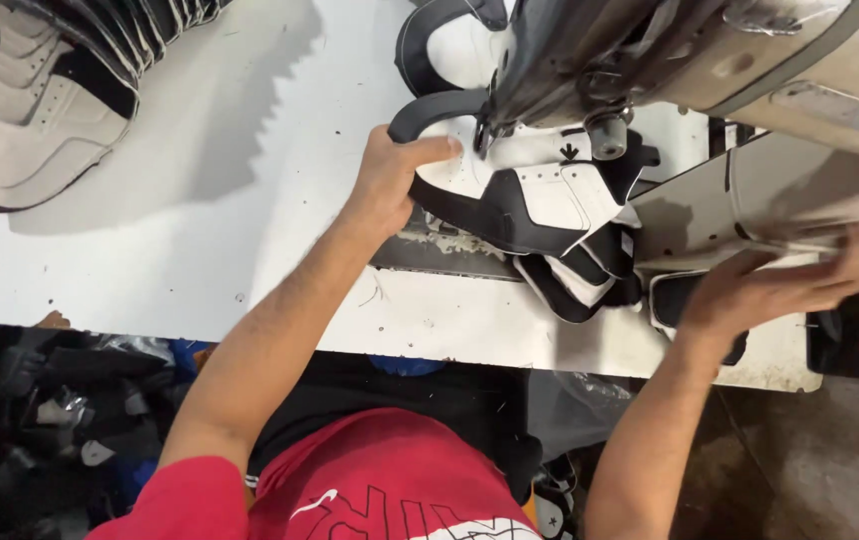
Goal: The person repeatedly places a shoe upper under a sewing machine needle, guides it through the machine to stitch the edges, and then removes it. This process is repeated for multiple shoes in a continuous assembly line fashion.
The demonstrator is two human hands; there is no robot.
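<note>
The black-and-white shoe upper (535, 195) lies under the sewing machine head (590, 60), long axis running from 10 toward 4 o'clock, its 9 o'clock edge clenched by the left hand (395, 175), while the blurred right hand (790, 285), grip unclear, sits at 4 o'clock over the tabletop (200, 200).

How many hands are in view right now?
2. The left hand grips the white-and-black shoe upper under the sewing machine; the right hand, blurred, lies at the table's right edge.
</note>
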